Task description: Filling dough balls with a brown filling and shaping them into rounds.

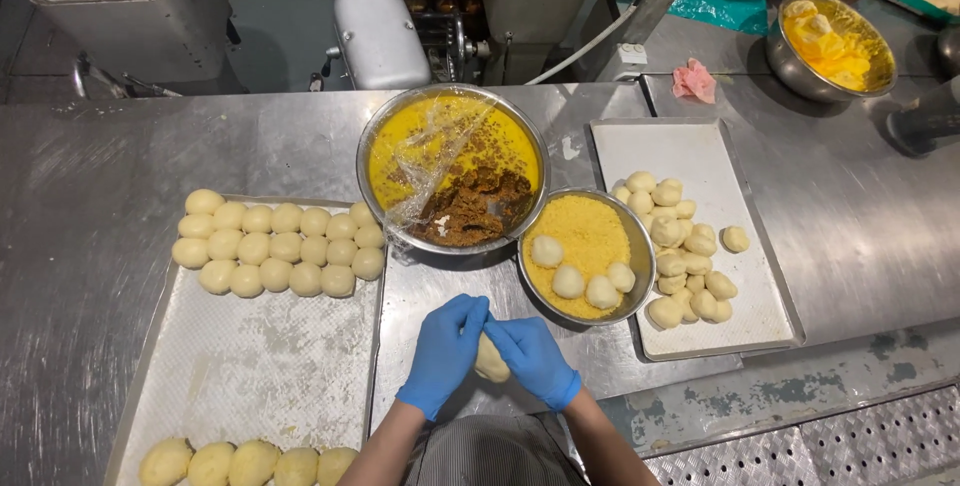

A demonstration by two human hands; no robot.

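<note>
Both my hands wear blue gloves and meet at the near edge of the steel table. My left hand [445, 351] and my right hand [533, 358] cup one pale dough ball [490, 361] between them. Just beyond them stands a small steel bowl [634, 236] of yellow crumbs holding several dough balls [584, 279]. Behind that sits a larger bowl [372, 146] with brown filling [470, 208] and yellow smears under loose plastic film.
A tray [250, 366] on the left carries rows of shaped dough balls [278, 248]; more line its near edge. A tray [700, 151] on the right holds a heap of dough pieces [680, 256]. Bowls of yellow mix [835, 41] and machines stand at the back.
</note>
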